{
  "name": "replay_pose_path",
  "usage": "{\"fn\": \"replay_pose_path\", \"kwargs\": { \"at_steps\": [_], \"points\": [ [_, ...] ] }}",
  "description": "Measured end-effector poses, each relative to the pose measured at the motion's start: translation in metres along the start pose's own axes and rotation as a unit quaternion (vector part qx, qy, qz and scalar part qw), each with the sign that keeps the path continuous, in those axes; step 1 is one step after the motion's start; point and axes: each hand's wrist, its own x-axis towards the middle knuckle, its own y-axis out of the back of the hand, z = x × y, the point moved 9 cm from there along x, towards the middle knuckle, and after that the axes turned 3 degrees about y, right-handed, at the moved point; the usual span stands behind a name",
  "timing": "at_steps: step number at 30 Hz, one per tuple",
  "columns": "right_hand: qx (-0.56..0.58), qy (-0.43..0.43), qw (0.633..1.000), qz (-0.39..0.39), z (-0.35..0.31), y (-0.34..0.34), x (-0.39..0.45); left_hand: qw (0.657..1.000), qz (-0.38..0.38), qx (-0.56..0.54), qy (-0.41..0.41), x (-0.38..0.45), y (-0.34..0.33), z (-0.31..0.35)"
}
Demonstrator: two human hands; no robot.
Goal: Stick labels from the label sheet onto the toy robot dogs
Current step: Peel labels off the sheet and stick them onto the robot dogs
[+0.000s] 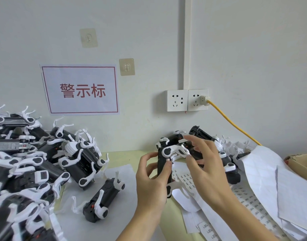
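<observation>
- Two hands meet over the middle of the pale green table (125,154), with one black-and-white toy robot dog (165,169) held upright between them
- The left hand (152,181) grips that dog's black body from the left, fingers curled round it and the thumb tip pressed on its front face, just below a small pale label (168,159)
- The right hand (204,164) hovers at the dog's right side with fingers spread apart and loosely bent; the fingertips sit near a thin white leg, though actual contact cannot be told
- The label sheet (184,176) lies flat right under the hands, white paper printed with rows of small dark-lettered stickers; further strips (248,199) run toward the near right
- A large heap of dogs (33,162) crowds the left of the table, glossy black bodies tangled with curved white plastic legs; one single dog (104,199) lies on its side between heap and hands
- More dogs (224,153) are stacked behind the right hand, partly hidden by it
- Crumpled white backing paper (274,173) drapes the right side, beside a brown cardboard box (304,164)
- On the wall: a red-bordered paper sign (80,89), two clear adhesive hooks (126,66), a double socket (187,100) with a yellow cable (234,125)
</observation>
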Motion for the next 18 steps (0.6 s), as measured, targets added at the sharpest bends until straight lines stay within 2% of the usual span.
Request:
{"fn": "replay_pose_path", "kwargs": {
  "at_steps": [3,6,10,18],
  "points": [
    [0.111,-0.08,0.988,-0.067,0.011,-0.013,-0.004,0.999,-0.031,-0.005,-0.003,-0.002,-0.006,0.002],
    [0.184,-0.104,0.97,-0.117,0.013,-0.023,-0.006,0.998,-0.063,-0.013,-0.01,-0.004,-0.013,0.004],
    [0.21,-0.113,0.967,-0.085,0.016,-0.016,0.0,0.996,-0.091,-0.004,-0.005,-0.005,-0.017,0.003],
    [0.264,-0.148,0.953,0.012,0.031,-0.005,0.002,0.991,-0.117,0.004,0.071,0.002,-0.021,-0.021]
  ]
}}
